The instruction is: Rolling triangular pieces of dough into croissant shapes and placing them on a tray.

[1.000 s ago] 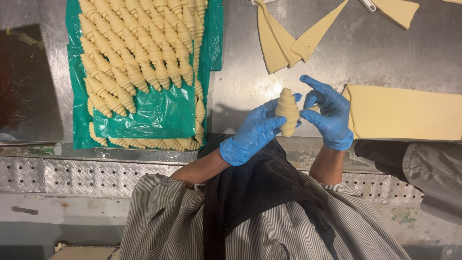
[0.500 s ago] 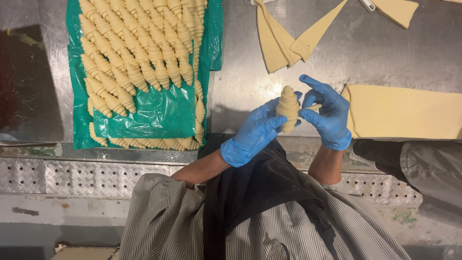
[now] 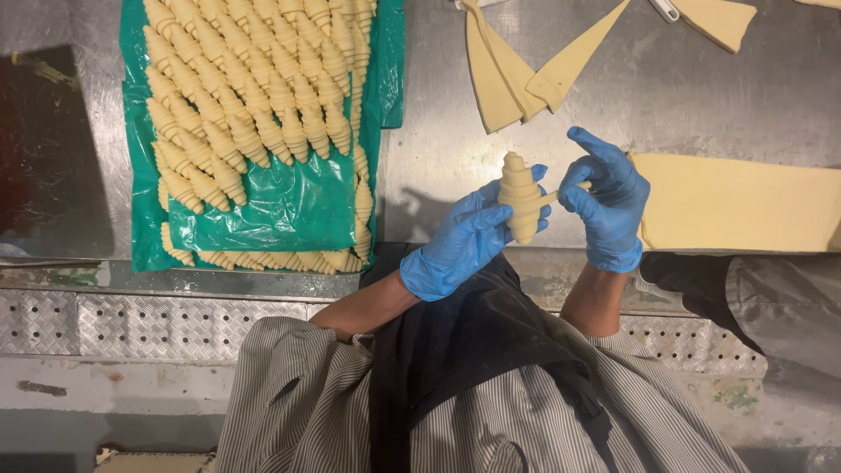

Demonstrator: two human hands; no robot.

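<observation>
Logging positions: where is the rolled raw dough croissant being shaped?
In the head view, right of centre, the pale rolled dough croissant is upright between the blue-gloved left hand and right hand, above the steel table.

Barely any shift over the last second: rolled croissant point(image 3: 519, 198) tipped a touch more upright between left hand point(image 3: 467, 238) and right hand point(image 3: 606, 203), right fingertips point(image 3: 578, 188) closed a little nearer onto the thin dough tail at its side.
</observation>
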